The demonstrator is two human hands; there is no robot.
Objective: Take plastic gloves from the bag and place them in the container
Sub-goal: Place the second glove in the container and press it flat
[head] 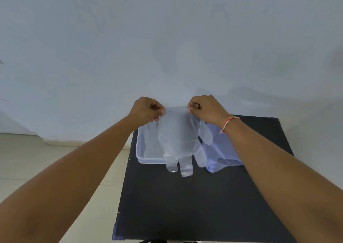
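A clear plastic glove (178,137) hangs cuff up and fingers down, held in the air above the table. My left hand (146,111) pinches the cuff's left corner and my right hand (206,107) pinches its right corner. Behind and below the glove sits a clear rectangular container (143,150) at the far side of the table; the glove's fingertips dangle in front of its near rim. To the right of the container lies a translucent bluish plastic bag (224,151), partly hidden by my right forearm.
The black square table (185,205) stands against a pale wall (167,38). Light floor tiles (46,161) show to the left of the table. A red and white thread sits on my right wrist (230,121).
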